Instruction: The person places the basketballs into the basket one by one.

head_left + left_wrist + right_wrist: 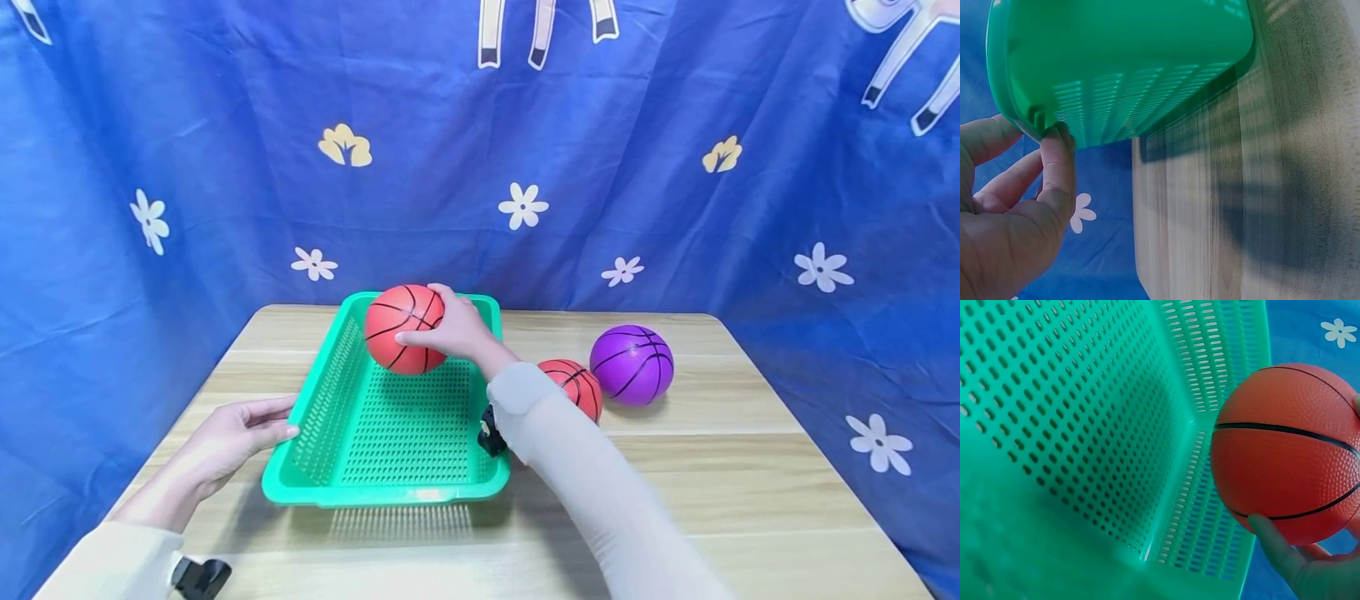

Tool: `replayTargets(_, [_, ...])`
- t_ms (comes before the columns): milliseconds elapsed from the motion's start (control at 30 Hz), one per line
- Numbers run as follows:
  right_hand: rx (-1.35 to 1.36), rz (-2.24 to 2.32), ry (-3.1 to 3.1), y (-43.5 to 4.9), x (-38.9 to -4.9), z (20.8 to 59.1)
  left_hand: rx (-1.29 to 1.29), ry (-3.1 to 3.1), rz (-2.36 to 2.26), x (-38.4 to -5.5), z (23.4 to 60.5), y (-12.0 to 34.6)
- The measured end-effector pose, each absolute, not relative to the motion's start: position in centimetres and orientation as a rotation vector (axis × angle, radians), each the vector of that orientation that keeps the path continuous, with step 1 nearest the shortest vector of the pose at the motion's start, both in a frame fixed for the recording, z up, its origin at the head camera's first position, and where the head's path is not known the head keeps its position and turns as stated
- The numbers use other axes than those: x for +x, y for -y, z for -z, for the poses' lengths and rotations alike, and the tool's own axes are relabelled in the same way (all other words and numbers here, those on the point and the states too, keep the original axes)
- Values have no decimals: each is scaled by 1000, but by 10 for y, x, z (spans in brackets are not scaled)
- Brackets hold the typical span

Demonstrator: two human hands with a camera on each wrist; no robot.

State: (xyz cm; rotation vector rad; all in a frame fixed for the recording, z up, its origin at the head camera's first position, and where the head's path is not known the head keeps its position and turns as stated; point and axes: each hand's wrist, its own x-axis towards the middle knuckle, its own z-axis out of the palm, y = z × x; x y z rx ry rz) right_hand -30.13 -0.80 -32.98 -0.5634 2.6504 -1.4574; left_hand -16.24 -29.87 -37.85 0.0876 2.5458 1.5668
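My right hand (459,327) grips an orange-red toy basketball (401,321) from its right side, over the far end of a green perforated plastic basket (386,497). In the right wrist view the thumb and fingers curl round the ball (1285,456), with the basket's holed wall (1185,550) beside it. At the basket's left rim, my left hand (238,429) pinches the edge between thumb and fingers. The left wrist view shows those fingertips (1057,147) on the green rim (999,75).
A second orange-red basketball (576,385) lies right of the basket, partly hidden by my right sleeve (592,475). Beside it sits a purple basketball (632,365). The wooden table (720,467) ends at a blue patterned cloth (435,167) at the back and sides.
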Motion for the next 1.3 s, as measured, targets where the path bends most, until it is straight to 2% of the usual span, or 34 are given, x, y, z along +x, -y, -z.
replayTargets(567, [-465,1221,-2779,45,-309,356,53,-2538,-1577,-161,379,299])
replayTargets(1300, [-331,1162,-2745,44,-303,364,53,-2527,-1582,-163,377,299])
